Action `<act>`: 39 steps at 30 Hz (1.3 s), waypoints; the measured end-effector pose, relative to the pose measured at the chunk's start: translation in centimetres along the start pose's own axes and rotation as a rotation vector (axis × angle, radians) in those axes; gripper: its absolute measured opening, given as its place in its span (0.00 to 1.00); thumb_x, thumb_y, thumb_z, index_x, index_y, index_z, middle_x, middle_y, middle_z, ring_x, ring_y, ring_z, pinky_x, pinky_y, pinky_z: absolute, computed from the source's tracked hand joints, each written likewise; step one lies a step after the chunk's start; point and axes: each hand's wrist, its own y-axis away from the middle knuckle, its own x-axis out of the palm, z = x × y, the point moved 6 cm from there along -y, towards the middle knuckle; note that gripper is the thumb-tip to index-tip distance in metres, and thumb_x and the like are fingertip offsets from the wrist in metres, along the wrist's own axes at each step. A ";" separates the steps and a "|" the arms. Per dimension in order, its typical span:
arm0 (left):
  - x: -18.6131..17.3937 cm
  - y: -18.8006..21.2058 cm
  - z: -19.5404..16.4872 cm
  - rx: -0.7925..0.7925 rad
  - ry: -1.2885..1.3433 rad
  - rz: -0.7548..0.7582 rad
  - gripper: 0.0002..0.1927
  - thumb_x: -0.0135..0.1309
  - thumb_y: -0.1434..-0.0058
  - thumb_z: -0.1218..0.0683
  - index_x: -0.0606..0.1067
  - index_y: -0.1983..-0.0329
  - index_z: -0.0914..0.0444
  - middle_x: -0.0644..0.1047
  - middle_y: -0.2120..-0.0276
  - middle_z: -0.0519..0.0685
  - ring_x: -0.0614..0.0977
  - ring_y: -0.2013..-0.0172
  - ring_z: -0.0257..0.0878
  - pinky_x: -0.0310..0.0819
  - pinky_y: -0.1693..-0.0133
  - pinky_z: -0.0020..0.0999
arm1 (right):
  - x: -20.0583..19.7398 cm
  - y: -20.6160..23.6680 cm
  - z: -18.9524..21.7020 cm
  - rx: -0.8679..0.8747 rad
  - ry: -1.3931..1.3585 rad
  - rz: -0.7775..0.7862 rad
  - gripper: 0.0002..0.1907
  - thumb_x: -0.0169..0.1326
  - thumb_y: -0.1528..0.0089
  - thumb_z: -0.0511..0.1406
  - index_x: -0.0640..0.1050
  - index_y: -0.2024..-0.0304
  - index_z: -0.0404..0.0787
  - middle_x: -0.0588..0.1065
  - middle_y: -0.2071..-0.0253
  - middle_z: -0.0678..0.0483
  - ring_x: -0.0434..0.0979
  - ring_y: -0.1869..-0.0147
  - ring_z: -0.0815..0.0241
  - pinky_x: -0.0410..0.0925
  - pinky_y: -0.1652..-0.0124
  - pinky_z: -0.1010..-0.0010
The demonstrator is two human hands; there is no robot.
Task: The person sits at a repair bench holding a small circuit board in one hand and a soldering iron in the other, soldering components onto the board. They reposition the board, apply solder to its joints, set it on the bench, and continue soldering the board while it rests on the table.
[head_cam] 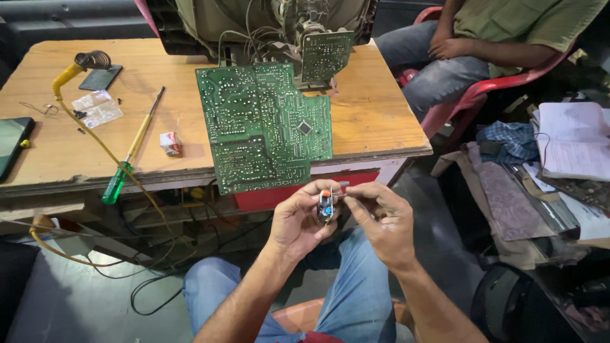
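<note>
— Small part (325, 206), that little thing in both hands, where is it?

— It is low in the middle of the view, in front of the wooden table (375, 121) and above the person's knees in blue jeans (356, 298). It sits just under the bottom edge of the big green board (264, 124).

— Start with the big things, please.

— The wooden table is the biggest. On it lies the green circuit board, flat, with its shiny dots facing up. Its bottom corner hangs over the table edge. Behind it stands a smaller green board (326, 55) with wires. To the left lie a screwdriver (130, 154) with a green handle, a yellow cord (95, 136), clear little bags (96, 108) and a tiny red and white box (170, 143). Another person sits in a red chair (483, 95) at the top right.

— Which way does the small part point?

— It stands up and down. Its long side runs from top to bottom. An orange bit is at the top, and the blue and silver part is below.

— How are the hands?

— The left hand (298, 222) comes up from below, fingers curled around the part, thumb on one side, so it is closed on it. The right hand (381, 222) comes in from the right. Its thumb and first finger pinch together at the part's top right side, touching it. The other fingers are bent loosely.
</note>
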 end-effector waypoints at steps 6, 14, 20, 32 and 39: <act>0.2 0.2 0.3 -0.032 0.034 -0.004 0.17 0.49 0.34 0.56 0.73 0.46 0.70 0.77 0.59 0.54 0.78 0.64 0.40 0.66 0.77 0.29 | 0.8 -0.2 2.0 -0.130 0.119 0.006 0.08 0.62 0.38 0.25 0.80 0.56 0.34 0.78 0.61 0.56 0.76 0.61 0.73 0.69 0.63 0.82; -0.6 0.4 0.8 -0.047 0.043 -0.101 0.17 0.50 0.31 0.51 0.73 0.47 0.69 0.77 0.61 0.53 0.78 0.65 0.38 0.65 0.79 0.27 | 1.1 -0.4 3.6 -0.212 0.244 0.042 0.09 0.63 0.40 0.25 0.80 0.57 0.34 0.78 0.62 0.53 0.79 0.60 0.66 0.71 0.59 0.77; -0.7 0.3 1.1 -0.040 0.074 -0.009 0.16 0.50 0.31 0.51 0.73 0.48 0.68 0.76 0.57 0.52 0.78 0.65 0.39 0.65 0.79 0.26 | 1.6 -0.2 4.6 -0.290 0.277 0.051 0.10 0.63 0.41 0.25 0.80 0.58 0.35 0.78 0.61 0.51 0.80 0.58 0.61 0.72 0.57 0.74; -1.5 0.4 1.6 -0.015 0.223 0.003 0.14 0.51 0.34 0.53 0.74 0.51 0.67 0.75 0.50 0.55 0.81 0.61 0.41 0.67 0.81 0.25 | 2.6 1.1 4.6 -0.347 0.357 0.011 0.09 0.63 0.40 0.25 0.79 0.58 0.36 0.77 0.59 0.50 0.80 0.58 0.59 0.73 0.57 0.72; -1.6 0.6 1.8 -0.004 0.235 0.029 0.14 0.51 0.33 0.53 0.74 0.51 0.66 0.75 0.51 0.54 0.81 0.60 0.41 0.68 0.80 0.25 | 3.0 1.5 4.6 -0.386 0.364 0.008 0.09 0.63 0.40 0.25 0.79 0.58 0.36 0.76 0.58 0.50 0.80 0.58 0.59 0.74 0.58 0.72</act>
